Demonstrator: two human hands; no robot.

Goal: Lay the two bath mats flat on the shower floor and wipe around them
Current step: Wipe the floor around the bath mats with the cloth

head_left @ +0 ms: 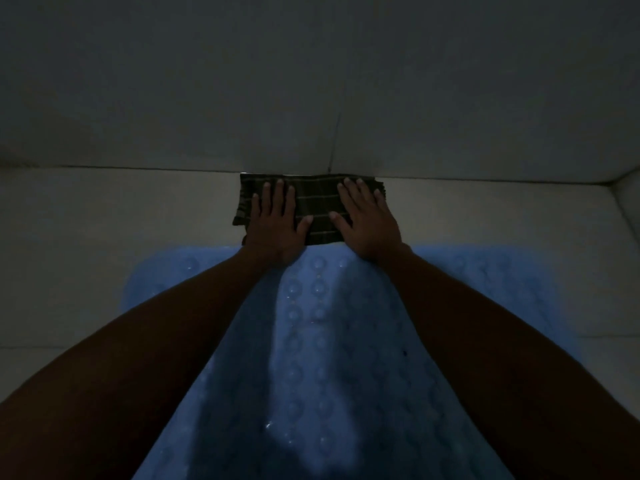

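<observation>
Dim shot, low light. Both hands flat on a dark plaid cloth (pixel 320 207) at the far edge of the floor (pixel 121 220), cloth's far side touching the base of the wall (pixel 311 81).

Left hand (pixel 277 223) on the cloth's left part — fingers straight, slightly spread, thumb out to the right. Heel of the hand hangs off the cloth's near edge, right at the mat's far edge.

Right hand (pixel 367 220) on the cloth's right part, fingers straight and a bit apart, thumb pointing left toward the other thumb. Neither hand curls around the cloth; they just press down on it.

Blue mat (pixel 311 358) lies flat on the floor, near side of the cloth, running from the hands back toward the camera under both forearms. Round suction-cup bumps visible on it, a few wet glints. Its far edge sits just beside the cloth — touching or overlapping, can't tell. Only one mat clearly in view.

Floor is pale; a tile joint runs up the wall above the cloth.
</observation>
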